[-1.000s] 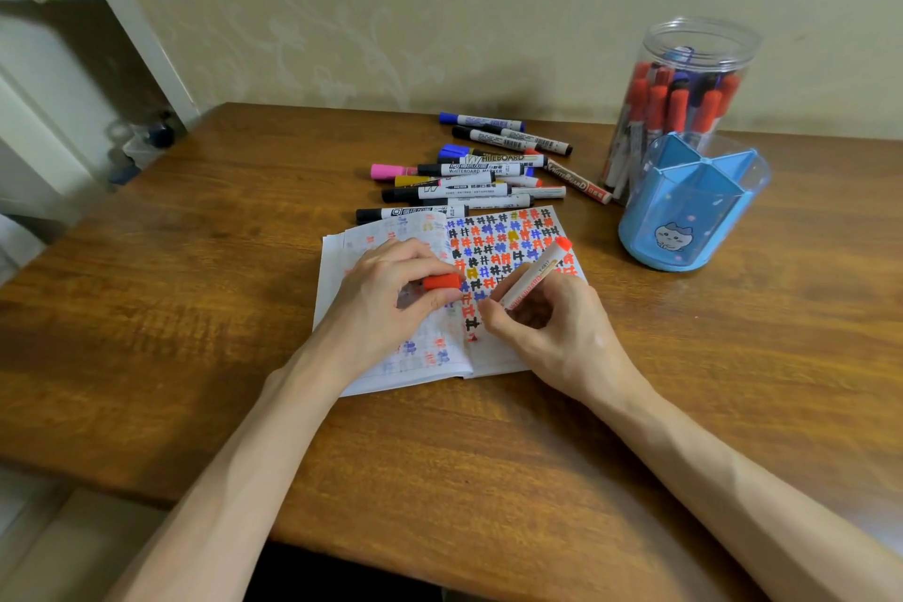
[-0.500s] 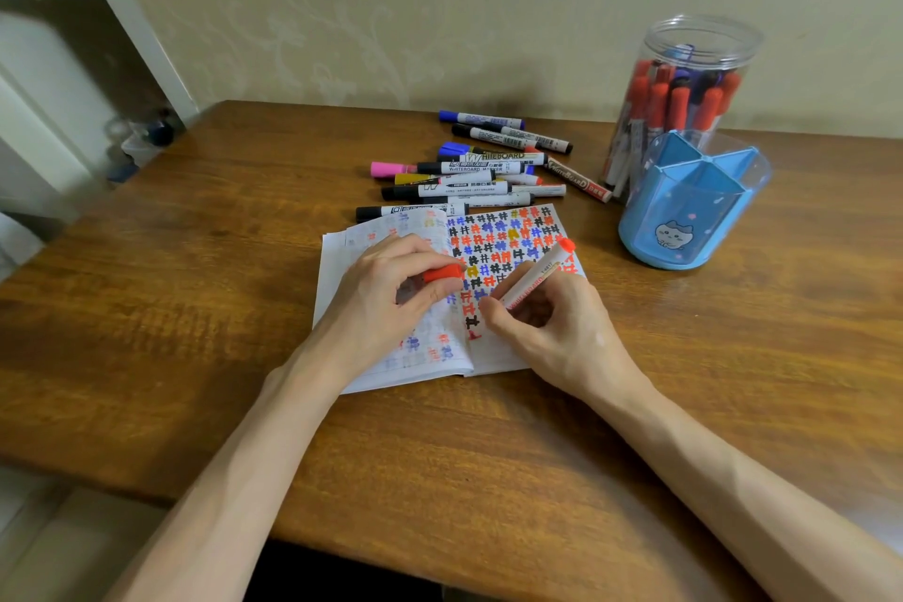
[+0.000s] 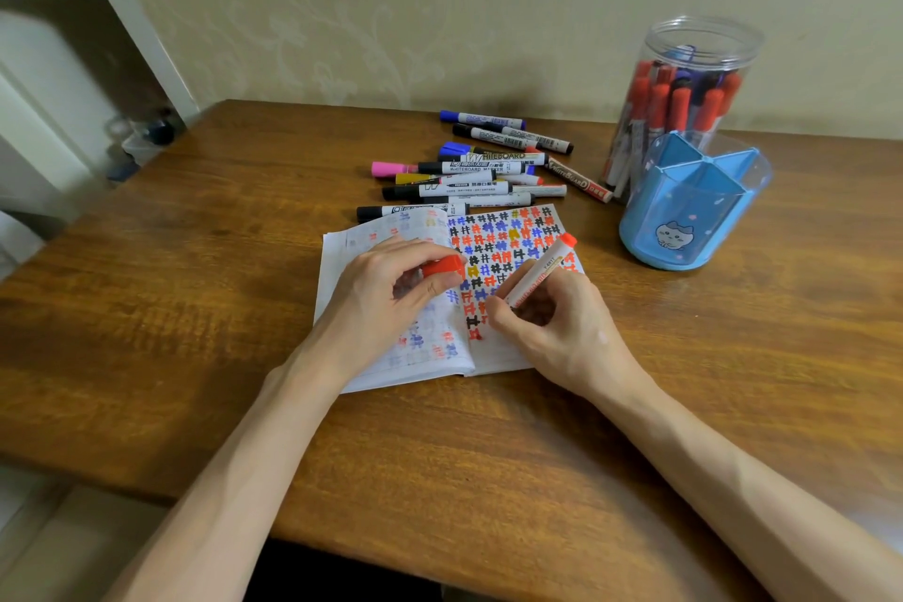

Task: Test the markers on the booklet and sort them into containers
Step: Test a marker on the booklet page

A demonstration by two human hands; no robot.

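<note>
Red cap (image 3: 442, 266) off, marker (image 3: 540, 276) held over the booklet (image 3: 430, 359).
My left hand (image 3: 386, 303) pinches the glossy cap, half buried under my fingers. My right hand (image 3: 547, 323) grips the white-barrelled marker, tip hidden behind my knuckles, above the paper pages mid-table. Loose markers (image 3: 469, 183) lie toward the wooden table's (image 3: 195, 308) far edge; the blue plastic holder (image 3: 684, 210) masks the clear jar's (image 3: 703, 44) base.

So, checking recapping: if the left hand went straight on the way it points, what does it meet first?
Likely the red marker held by the right hand, just across the booklet; depth is unclear.
</note>
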